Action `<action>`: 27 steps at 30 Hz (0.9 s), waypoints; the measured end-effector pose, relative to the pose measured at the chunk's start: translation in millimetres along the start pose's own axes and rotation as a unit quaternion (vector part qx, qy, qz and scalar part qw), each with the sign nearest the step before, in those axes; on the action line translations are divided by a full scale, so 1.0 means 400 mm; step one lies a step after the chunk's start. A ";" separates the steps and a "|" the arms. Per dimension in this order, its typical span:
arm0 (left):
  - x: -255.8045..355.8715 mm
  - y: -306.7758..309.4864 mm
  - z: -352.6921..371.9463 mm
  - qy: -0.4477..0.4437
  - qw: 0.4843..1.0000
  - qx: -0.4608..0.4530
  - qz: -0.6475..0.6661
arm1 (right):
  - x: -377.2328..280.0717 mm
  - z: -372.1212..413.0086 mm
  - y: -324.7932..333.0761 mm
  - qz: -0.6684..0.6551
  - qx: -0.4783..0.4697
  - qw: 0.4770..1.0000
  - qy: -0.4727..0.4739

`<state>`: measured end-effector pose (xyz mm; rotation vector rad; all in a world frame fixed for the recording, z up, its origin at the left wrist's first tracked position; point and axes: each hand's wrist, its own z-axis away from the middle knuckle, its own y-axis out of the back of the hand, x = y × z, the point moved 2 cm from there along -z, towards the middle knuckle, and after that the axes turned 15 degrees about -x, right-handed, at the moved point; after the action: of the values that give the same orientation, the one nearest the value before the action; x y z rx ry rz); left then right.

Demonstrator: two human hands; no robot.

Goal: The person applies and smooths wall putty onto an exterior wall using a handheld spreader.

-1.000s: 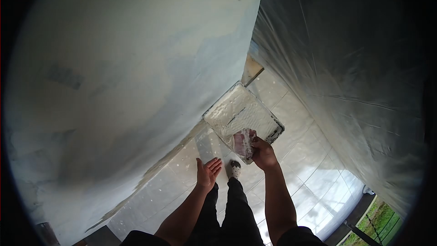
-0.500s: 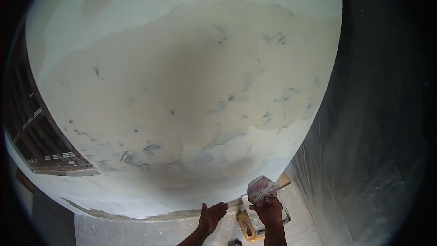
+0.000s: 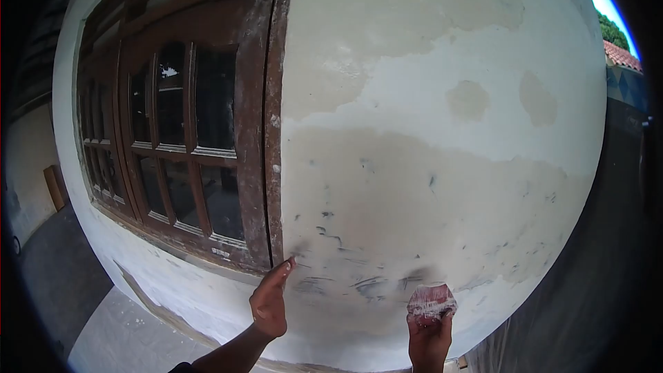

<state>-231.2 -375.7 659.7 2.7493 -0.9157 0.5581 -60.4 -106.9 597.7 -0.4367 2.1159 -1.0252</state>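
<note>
My right hand [image 3: 429, 335] is wrapped round a reddish block [image 3: 432, 302] smeared with white, held up in front of the wall. My left hand [image 3: 271, 302] is raised near the lower right corner of the window frame, its fingers stretched out and pointing up, nothing in it. Whether its fingertips touch the wall cannot be made out. The wall [image 3: 387, 200] has beige patches over white, with dark scuffs and scratches around and above both hands.
A brown wooden window [image 3: 252, 117] with glass panes fills the left part of the wall. Grey floor [image 3: 124, 345] shows at the lower left. Dark sheeting [image 3: 587, 269] hangs at the right, and a tiled roof [image 3: 621, 55] appears at the upper right.
The view has swung left and up, bringing in the whole window. Both hands are higher against the wall, the right still with the block. The tools on the floor are out of view.
</note>
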 end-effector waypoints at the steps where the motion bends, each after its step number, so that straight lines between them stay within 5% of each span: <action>1: -0.005 0.054 -0.026 -0.030 0.999 -0.011 -0.035 | 0.034 -0.015 -0.046 -0.002 -0.038 0.999 0.004; 7: 0.032 0.220 -0.393 -0.106 0.985 -0.036 -0.130 | 0.103 -0.129 -0.375 -0.015 -0.047 0.998 0.031; 10: 0.019 0.256 -0.477 -0.194 0.968 -0.038 -0.154 | 0.143 -0.178 -0.462 -0.003 -0.091 0.993 0.074; 15: -0.024 0.244 -0.561 -0.199 0.955 -0.075 -0.209 | 0.124 -0.266 -0.563 -0.010 -0.197 0.973 0.117; 17: -0.041 0.246 -0.568 -0.203 0.947 -0.084 -0.234 | 0.119 -0.297 -0.616 0.268 -0.285 0.893 0.221; 19: -0.050 0.249 -0.575 -0.232 0.948 -0.077 -0.202 | 0.111 -0.336 -0.645 0.351 -0.290 0.852 0.257; 21: -0.058 0.254 -0.581 -0.234 0.950 -0.075 -0.191 | 0.106 -0.335 -0.701 0.629 -0.299 0.582 0.419; 23: -0.057 0.258 -0.579 -0.237 0.952 -0.070 -0.181 | 0.114 -0.345 -0.720 0.660 -0.308 0.526 0.440; 25: -0.049 0.256 -0.577 -0.239 0.954 -0.062 -0.168 | 0.128 -0.359 -0.725 0.714 -0.303 0.401 0.487; 27: -0.058 0.258 -0.575 -0.244 0.955 -0.056 -0.160 | 0.132 -0.377 -0.722 0.723 -0.298 0.393 0.484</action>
<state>-378.0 -377.6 866.2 2.8883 -0.5341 -0.2338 -211.0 -237.2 860.8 1.9439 2.3590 0.8595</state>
